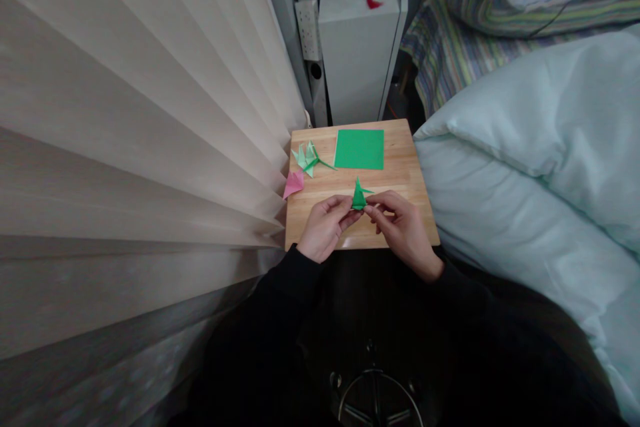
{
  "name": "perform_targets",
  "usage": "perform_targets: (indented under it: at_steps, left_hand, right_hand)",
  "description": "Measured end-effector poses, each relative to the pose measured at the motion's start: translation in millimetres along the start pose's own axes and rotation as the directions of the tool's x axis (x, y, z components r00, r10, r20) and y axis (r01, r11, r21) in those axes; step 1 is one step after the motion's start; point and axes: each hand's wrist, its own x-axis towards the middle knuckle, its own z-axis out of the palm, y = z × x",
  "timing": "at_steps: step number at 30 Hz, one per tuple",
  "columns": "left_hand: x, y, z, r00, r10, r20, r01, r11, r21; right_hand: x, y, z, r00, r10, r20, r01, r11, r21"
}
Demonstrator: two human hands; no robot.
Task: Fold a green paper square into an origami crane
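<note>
A folded green origami piece [359, 197] is held up over the small wooden table, one narrow point rising and another sticking out to the right. My left hand [327, 221] pinches its lower left side between thumb and fingers. At its lower right edge, my right hand [401, 223] closes thumb and fingertips on the paper. Beyond the hands lies a flat stack of green square paper [359, 149]. To the left of that stack rest light and dark green folded origami [309, 157] and a pink folded piece [294, 183].
The wooden table [407, 177] stands between a pale pleated curtain [200, 113] on the left and a bed with a light blue quilt [505, 167] on the right. Behind it are a white cabinet [357, 60] and a power strip [308, 30].
</note>
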Motion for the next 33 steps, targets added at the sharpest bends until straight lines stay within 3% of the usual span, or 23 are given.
perform_targets:
  at_steps: [3,7,10,14,21,28,33]
  left_hand:
    - [-0.5,-2.4,1.2,1.0,-0.013,-0.009,0.013,1.0,0.016]
    - [-0.5,-4.1,0.9,1.0,-0.015,0.0,0.015,0.999,0.046]
    - [-0.2,-5.1,0.3,1.0,0.001,-0.01,0.0,0.998,0.068]
    - [-1.5,-8.2,2.0,1.0,0.007,-0.012,-0.006,0.995,0.096]
    - [-1.7,-16.9,0.9,0.993,-0.03,0.117,0.015,0.992,0.123]
    - [-0.9,-14.6,-0.4,0.993,-0.02,0.119,0.002,0.988,0.156]
    - [2.2,-9.0,-5.4,0.997,-0.055,0.058,0.044,0.981,0.187]
  right_hand:
    - [1.2,2.2,1.4,0.996,0.069,-0.05,-0.062,0.988,0.144]
    - [2.6,2.1,1.3,0.991,0.13,0.041,-0.136,0.965,0.224]
    - [2.5,1.8,1.3,0.989,0.133,0.071,-0.142,0.979,0.148]
    - [2.7,4.0,0.0,0.998,0.06,0.036,-0.059,0.998,-0.03]
    - [5.2,5.5,-4.4,0.998,-0.06,-0.03,0.054,0.986,-0.16]
    - [5.7,7.1,-4.6,0.998,0.054,-0.016,-0.055,0.996,-0.076]
    - [8.2,5.3,-7.7,0.992,0.083,0.09,-0.093,0.989,0.118]
